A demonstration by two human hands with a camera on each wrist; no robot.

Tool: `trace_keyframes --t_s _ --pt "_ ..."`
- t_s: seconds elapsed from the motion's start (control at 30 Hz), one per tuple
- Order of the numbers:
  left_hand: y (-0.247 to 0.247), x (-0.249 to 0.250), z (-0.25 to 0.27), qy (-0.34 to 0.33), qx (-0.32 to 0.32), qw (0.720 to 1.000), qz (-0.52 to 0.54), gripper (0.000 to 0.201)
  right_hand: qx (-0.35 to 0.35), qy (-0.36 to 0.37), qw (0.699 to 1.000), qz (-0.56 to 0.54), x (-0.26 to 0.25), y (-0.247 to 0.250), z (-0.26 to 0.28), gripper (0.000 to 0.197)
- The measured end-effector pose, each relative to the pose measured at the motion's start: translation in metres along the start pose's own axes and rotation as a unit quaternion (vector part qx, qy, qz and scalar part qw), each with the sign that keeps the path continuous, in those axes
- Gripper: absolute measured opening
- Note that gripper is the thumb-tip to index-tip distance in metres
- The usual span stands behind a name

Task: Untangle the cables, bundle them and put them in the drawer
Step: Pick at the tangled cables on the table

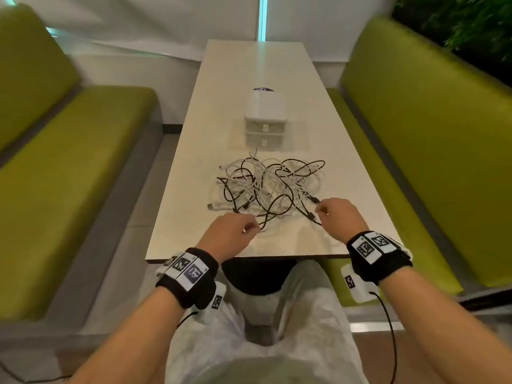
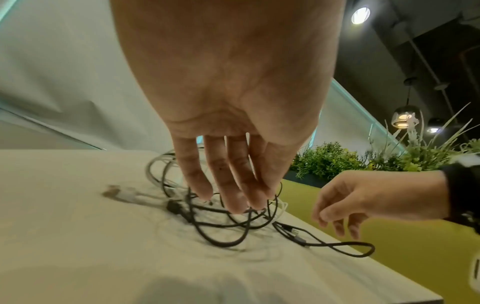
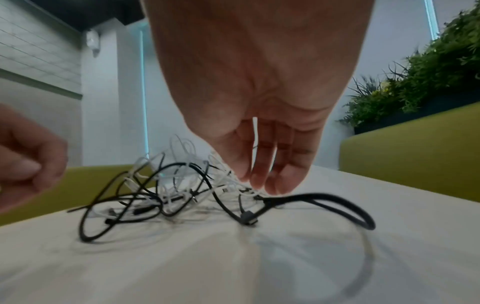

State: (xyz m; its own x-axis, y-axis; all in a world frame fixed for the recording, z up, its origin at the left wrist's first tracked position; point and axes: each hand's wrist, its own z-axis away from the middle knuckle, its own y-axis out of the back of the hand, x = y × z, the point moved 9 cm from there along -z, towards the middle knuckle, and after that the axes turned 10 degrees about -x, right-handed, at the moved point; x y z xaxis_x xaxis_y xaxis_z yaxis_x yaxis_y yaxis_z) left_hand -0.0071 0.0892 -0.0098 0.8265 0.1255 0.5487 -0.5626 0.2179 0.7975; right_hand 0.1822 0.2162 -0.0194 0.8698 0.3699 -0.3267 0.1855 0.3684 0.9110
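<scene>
Cables (image 1: pixel 266 187): black and white leads in one loose tangle at the tabletop (image 1: pixel 194 151) centre, just short of the white two-drawer box (image 1: pixel 264 121), which sits at 12 o'clock from the heap with both drawers closed. No strand separated, nothing bundled.

Left hand (image 1: pixel 231 234) at 7 o'clock of the heap, fingers (image 2: pixel 233 195) hanging fairly straight, tips reaching down onto black loops at the near edge; no strand visibly closed in. Right hand (image 1: pixel 339 217) at 4 o'clock, fingers (image 3: pixel 275 181) relaxed and pointing down, tips at the white strands beside a black plug (image 3: pixel 248 219). Neither hand appears to grip anything yet; contact at the tips is too blurred to confirm.

Risks, as judged:
- Pulling one loop before finding a free end would cinch the knots, since black and white strands cross many times.
- Lifting from both sides at once may drag the whole heap rather than part it.
- A black loop (image 2: pixel 345 247) lies close to the tabletop's right edge; a tug could slide it off.
- A plug may snag inside a loop and strain at its collar.
</scene>
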Motion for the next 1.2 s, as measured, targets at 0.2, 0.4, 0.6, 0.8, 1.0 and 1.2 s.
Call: trace_keyframes --t_s 0.2,0.4,0.6,0.8,1.0,1.2 --pt "-0.013 0.032 -0.067 -0.041 -0.004 0.998 0.045 0.016 -0.052 -0.063 0.996 0.039 0.02 -0.029 -0.041 0.021" --pt "-0.037 0.036 -0.114 -0.048 -0.045 0.996 0.062 0.017 -0.077 -0.036 0.996 -0.009 0.018 -0.031 -0.066 0.014" --pt "-0.018 0.047 -0.12 -0.068 0.008 0.988 0.141 0.023 -0.033 -0.001 0.984 -0.176 0.002 -0.004 -0.05 0.006" --pt "-0.018 0.056 -0.125 -0.146 0.075 0.977 0.14 0.039 0.115 0.014 0.934 -0.339 -0.005 0.016 -0.031 0.013" --pt "0.011 0.042 -0.102 -0.17 0.161 0.946 0.226 0.017 0.13 0.133 0.902 -0.389 -0.047 0.024 -0.008 0.02" --pt "0.023 0.006 -0.088 -0.116 0.227 0.899 0.355 0.035 0.117 0.168 0.924 -0.324 -0.074 0.014 -0.02 0.028"
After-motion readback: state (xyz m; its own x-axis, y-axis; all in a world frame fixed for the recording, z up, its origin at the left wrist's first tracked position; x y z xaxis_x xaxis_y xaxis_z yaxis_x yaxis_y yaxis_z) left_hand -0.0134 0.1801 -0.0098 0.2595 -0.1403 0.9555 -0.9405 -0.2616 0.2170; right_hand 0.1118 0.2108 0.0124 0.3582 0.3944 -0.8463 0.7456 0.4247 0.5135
